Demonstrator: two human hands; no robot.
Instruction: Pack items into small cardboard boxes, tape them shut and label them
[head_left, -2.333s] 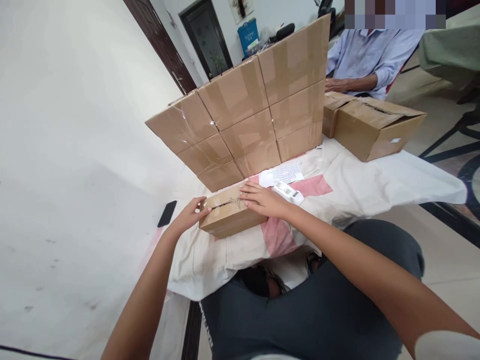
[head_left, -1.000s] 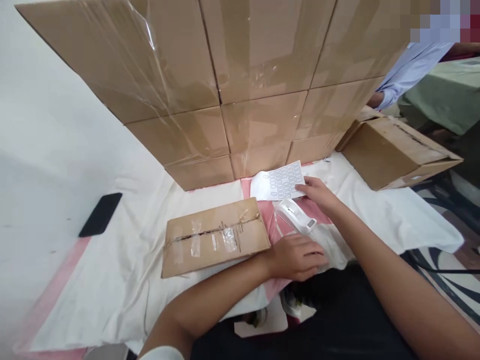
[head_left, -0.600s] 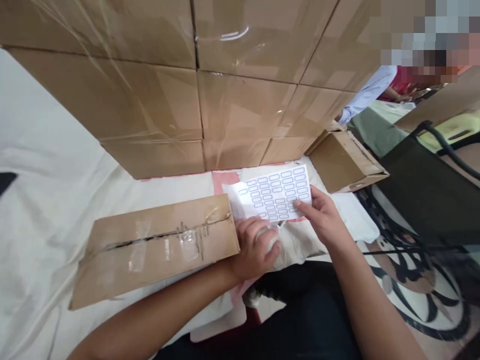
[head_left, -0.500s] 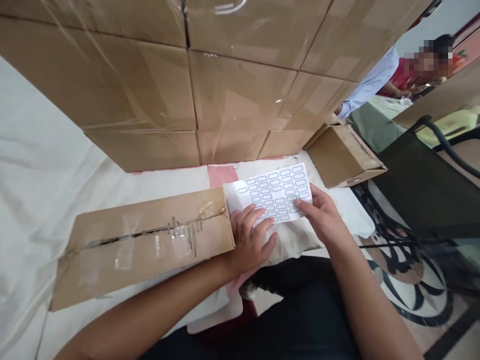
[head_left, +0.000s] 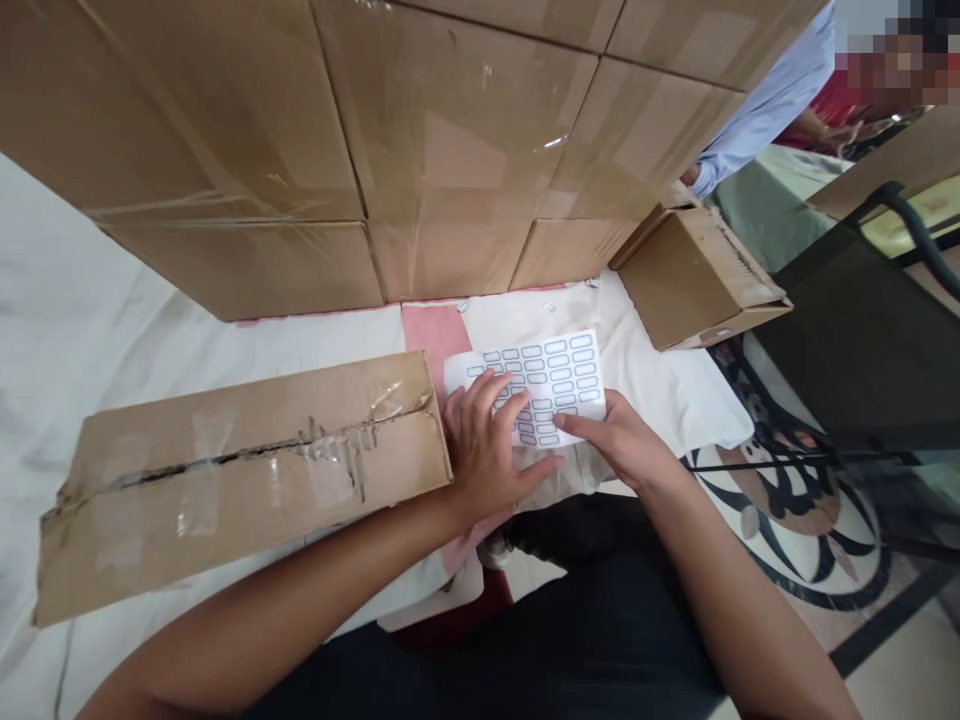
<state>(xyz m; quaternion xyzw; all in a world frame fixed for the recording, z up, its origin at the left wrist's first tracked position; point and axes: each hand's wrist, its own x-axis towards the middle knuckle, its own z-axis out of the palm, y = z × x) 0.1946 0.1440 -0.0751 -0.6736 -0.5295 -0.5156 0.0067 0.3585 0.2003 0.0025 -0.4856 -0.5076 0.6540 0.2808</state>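
Note:
A white sheet of labels (head_left: 561, 362), printed with rows of blue-outlined rounded boxes, lies over the cloth in front of me. My right hand (head_left: 619, 435) pinches its right lower edge, thumb on top and the other fingers underneath. Over the sheet's left part spreads my left hand (head_left: 491, 435), fingers apart and thumb stretched to the right; whether its fingertips touch the paper I cannot tell. Directly left of that hand sits a long taped cardboard box (head_left: 247, 470), closed, with a torn dark seam along its top.
Stacked, taped cartons (head_left: 465, 150) rise like a wall behind the sheet. An open cardboard box (head_left: 682, 280) lies at the right, near a dark chair (head_left: 862, 330). A person's blue sleeve (head_left: 765, 110) and another person show at the upper right. White cloth (head_left: 315, 335) covers the surface.
The view has shifted slightly. My left hand has moved farther over the sheet, its fingers covering more labels. The right hand still pinches the sheet, which sits a little lower against the hands.

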